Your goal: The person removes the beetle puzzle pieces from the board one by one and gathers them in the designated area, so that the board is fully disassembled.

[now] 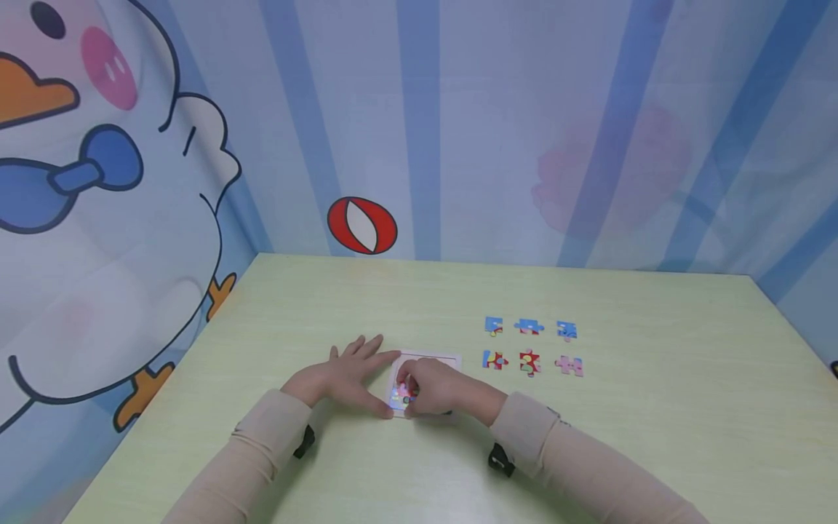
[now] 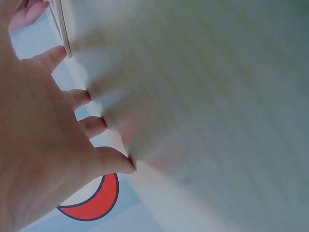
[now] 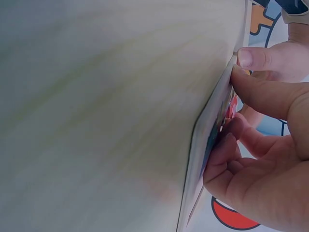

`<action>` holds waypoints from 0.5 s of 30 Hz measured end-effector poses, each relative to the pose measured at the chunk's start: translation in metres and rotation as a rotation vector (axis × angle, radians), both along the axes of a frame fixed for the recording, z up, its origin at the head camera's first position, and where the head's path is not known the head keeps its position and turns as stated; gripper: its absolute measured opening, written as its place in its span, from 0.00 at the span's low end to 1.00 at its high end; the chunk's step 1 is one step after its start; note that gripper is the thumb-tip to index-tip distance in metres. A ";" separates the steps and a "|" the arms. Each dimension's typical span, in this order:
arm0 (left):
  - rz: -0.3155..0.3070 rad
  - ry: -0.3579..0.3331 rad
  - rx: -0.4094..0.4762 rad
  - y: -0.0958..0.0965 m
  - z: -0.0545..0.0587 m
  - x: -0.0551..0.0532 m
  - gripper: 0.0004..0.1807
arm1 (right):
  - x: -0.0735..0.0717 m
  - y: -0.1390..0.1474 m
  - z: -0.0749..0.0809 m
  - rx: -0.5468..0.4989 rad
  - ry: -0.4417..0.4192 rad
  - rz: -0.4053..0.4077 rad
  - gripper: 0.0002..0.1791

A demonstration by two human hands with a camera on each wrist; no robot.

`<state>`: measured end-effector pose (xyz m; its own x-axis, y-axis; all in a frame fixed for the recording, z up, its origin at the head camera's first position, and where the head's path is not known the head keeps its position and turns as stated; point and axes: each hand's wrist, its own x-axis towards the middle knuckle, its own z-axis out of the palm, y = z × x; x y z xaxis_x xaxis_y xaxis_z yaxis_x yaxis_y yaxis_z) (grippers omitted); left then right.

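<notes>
A small white-rimmed puzzle tray [image 1: 428, 356] lies on the table, a colourful picture part showing at its left side. My left hand [image 1: 347, 378] is spread beside it, thumb at the near left corner and a fingertip at the far left corner. The left wrist view shows that hand's [image 2: 53, 125] fingertips resting on the table. Over the tray, my right hand [image 1: 432, 387] has its fingers curled, with thumb and index finger about a red-patterned puzzle piece [image 3: 231, 106]. The right thumb reaches the tray's near rim. Much of the tray is hidden under this hand [image 3: 260, 159].
Several loose jigsaw pieces lie in two rows right of the tray, among them a pink one [image 1: 569, 366], a red one [image 1: 529, 362] and a blue one [image 1: 529, 326]. Behind the pale table [image 1: 314, 291] hangs a striped cloth [image 1: 471, 145].
</notes>
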<state>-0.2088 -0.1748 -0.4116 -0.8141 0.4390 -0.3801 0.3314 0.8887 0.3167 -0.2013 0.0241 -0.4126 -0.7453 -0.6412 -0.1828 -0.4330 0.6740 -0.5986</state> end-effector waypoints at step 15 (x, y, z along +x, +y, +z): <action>-0.004 -0.003 -0.003 0.000 -0.001 -0.001 0.53 | -0.001 0.001 -0.001 -0.053 -0.022 -0.017 0.20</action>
